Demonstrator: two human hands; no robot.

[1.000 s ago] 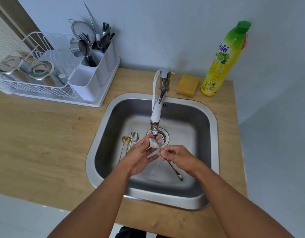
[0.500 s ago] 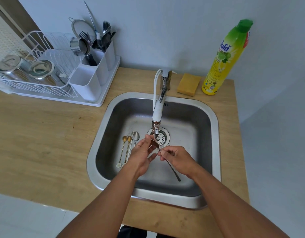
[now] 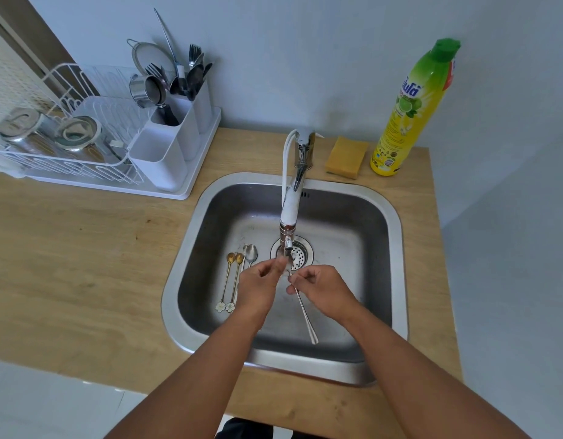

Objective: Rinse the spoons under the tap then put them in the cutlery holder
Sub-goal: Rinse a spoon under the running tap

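Observation:
Water runs from the tap (image 3: pixel 289 217) over the steel sink (image 3: pixel 397 236). My right hand (image 3: pixel 321 288) pinches the upper handle of a long silver spoon (image 3: pixel 305 315), whose handle points down toward me. My left hand (image 3: pixel 259 286) has its fingertips curled round the spoon's bowl under the stream; the bowl is hidden by fingers and water. On the sink floor to the left lie two gold spoons (image 3: pixel 231 280) with flower ends and a silver spoon (image 3: pixel 251 253). The white cutlery holder (image 3: pixel 166 153) stands on the drying rack's tray at the back left, cutlery in its rear compartments.
A white wire dish rack (image 3: pixel 52 147) with metal lids and a steel cup sits on the wooden counter (image 3: pixel 83 248). A yellow sponge (image 3: pixel 346 156) and a green-capped dish soap bottle (image 3: pixel 410 112) stand behind the sink on the right.
Both hands stay under the tap, rubbing the spoon's bowl; the spoon's handle has swung slightly. The spoons on the sink floor have not moved.

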